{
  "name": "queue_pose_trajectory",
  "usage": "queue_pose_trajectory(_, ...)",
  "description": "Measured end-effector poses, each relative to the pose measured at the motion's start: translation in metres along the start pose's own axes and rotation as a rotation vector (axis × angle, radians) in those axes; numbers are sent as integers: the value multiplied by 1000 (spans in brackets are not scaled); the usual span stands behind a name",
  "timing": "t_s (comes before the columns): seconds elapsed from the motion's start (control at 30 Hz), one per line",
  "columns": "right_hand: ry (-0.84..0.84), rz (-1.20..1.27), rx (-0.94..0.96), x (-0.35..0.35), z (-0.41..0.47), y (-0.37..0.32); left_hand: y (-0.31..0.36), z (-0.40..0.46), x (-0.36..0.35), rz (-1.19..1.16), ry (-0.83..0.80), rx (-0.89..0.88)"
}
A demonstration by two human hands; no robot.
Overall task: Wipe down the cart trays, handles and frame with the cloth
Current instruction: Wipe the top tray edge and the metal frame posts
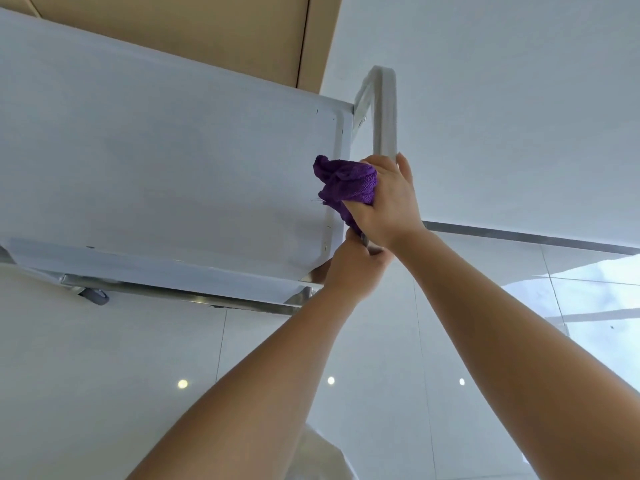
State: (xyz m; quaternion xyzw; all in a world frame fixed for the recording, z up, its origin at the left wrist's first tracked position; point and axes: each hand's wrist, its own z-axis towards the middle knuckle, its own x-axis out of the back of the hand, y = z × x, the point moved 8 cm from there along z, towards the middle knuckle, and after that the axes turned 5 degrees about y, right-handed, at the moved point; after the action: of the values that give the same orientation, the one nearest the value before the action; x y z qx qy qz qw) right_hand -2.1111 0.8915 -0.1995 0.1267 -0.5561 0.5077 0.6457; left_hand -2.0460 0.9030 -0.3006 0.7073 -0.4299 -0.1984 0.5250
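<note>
The cart's white top tray (156, 168) fills the left half of the head view. Its pale handle bar (383, 112) loops up at the tray's right end. My right hand (388, 202) grips the purple cloth (346, 185) wrapped around the lower part of that handle, thumb side against the bar. Just below it, my left hand (353, 268) curls around the handle's base near the tray corner, where a strip of metal frame shows between the two hands.
A steel frame rail (194, 299) runs under the tray's near edge, with a grey caster (95, 295) beneath it. Glossy white floor tiles (381, 393) lie below. A tan wall panel (207, 32) and a white wall (519, 98) stand behind the cart.
</note>
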Motion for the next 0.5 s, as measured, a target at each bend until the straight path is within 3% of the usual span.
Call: queue_pose_trajectory(0.5, 91, -86, -103, -11, -103, -98, -56, -126, 77, 11, -43, -13)
